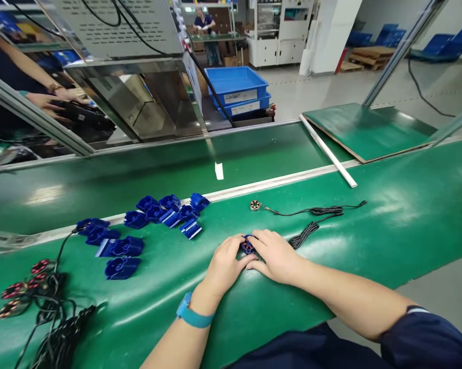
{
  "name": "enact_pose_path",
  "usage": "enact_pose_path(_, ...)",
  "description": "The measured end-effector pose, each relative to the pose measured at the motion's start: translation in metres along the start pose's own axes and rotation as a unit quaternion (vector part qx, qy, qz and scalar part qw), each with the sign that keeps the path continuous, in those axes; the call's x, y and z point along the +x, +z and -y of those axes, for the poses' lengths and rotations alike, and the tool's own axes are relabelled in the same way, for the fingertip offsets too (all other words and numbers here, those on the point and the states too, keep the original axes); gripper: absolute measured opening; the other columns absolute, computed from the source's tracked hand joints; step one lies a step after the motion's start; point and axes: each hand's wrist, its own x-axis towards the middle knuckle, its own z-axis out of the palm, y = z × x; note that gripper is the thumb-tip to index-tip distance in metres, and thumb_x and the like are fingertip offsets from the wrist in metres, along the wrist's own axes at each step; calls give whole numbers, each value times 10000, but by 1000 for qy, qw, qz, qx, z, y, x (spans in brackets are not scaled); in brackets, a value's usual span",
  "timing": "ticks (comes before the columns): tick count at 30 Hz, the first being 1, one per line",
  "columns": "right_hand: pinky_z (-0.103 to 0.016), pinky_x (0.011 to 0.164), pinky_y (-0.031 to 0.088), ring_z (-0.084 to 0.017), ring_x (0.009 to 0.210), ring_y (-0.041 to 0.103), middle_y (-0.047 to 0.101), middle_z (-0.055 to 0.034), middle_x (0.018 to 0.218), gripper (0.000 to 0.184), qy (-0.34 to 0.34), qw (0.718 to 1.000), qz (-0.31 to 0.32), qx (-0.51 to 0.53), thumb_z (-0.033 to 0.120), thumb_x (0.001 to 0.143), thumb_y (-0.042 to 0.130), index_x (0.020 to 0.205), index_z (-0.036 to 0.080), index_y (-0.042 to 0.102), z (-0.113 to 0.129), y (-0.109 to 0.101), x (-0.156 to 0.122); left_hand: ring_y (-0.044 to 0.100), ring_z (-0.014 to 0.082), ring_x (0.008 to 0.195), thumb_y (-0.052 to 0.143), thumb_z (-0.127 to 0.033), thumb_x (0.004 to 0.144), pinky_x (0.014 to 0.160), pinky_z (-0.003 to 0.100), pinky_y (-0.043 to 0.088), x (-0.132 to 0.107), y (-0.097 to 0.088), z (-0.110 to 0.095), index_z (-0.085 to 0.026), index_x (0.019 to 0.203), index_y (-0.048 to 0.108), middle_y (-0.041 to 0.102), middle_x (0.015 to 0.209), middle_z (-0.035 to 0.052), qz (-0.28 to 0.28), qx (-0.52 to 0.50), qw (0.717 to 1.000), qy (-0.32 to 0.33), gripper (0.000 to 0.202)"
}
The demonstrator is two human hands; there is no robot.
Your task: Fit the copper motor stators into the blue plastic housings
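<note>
Both my hands rest together on the green bench mat (pixel 369 241). My left hand (pixel 225 261) and my right hand (pixel 275 253) press their fingers round a small blue housing with a red coil part (pixel 248 246) between them. A black coiled cable (pixel 303 233) runs out from under my right hand. My left wrist wears a blue band (pixel 190 315).
Several loose blue housings (pixel 154 220) lie to the left. A heap of red coils with black cables (pixel 35 292) sits at the far left. One round coil with a bundled cable (pixel 255 205) lies beyond my hands. Another person's hands (pixel 50 97) work behind the conveyor belt (pixel 139 169).
</note>
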Motion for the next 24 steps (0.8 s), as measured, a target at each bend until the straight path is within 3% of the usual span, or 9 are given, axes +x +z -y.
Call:
enact_pose_path(5,-478,838,534,-312,1000,593,627,-176,1135,588,36,998,37,-39,540,855,687,1252,113,611,5,-2,5,664,265,1062,670,-428,889,948,449,558,4,-1,3,-201,1183,588,696,1146,126,23,2,1000,18,380)
enact_pose_path(10,-381,881,574,-241,984,675,638,-134,1211,521,44,996,1,79,483,850,721,1267,181,641,-8,7,-3,613,273,1180,653,-481,897,1025,454,508,7,-17,-2,-189,1372,481,643,1276,149,53,-3,998,20,583)
enact_pose_path(12,-366,928,565,-231,1018,682,675,-116,1170,395,44,992,-17,115,405,884,693,1221,201,680,-17,6,-7,578,285,1224,625,-527,901,1057,471,473,8,-29,0,-180,1386,468,617,1311,161,12,10,1000,17,616)
enact_pose_path(14,-374,948,558,-236,1025,688,714,-108,1114,296,61,991,-20,116,354,900,665,1152,211,725,-29,-4,-12,549,305,1243,609,-522,910,1078,502,432,9,-42,7,-181,1320,519,613,1296,162,-69,68,995,-18,541)
enact_pose_path(16,-377,957,550,-243,1018,693,736,-99,1086,262,87,991,-16,98,364,888,671,1088,219,757,-46,-28,-15,523,349,1244,632,-479,902,1063,548,410,10,-54,19,-169,1270,548,599,1276,182,-152,165,969,-106,489)
enact_pose_path(18,-365,950,542,-243,1010,693,746,-83,1074,268,111,992,-11,62,400,869,685,1055,227,771,-67,-67,-17,521,395,1206,673,-432,874,1000,575,434,8,-61,33,-142,1264,547,586,1242,211,-174,237,932,-213,502)
enact_pose_path(21,-358,847,542,-250,940,694,753,-74,1008,297,175,983,-12,-59,444,841,703,1027,227,780,-98,-140,-12,578,393,1071,711,-360,837,884,540,496,6,-63,50,-117,1213,558,605,1120,207,-114,247,917,-292,473)
enact_pose_path(24,-355,750,497,-265,882,670,732,-116,965,333,255,934,-60,-244,440,861,681,1026,167,776,-116,-196,5,615,334,957,726,-298,804,824,473,524,6,-55,53,-149,1079,557,610,1009,146,-87,199,933,-288,356)
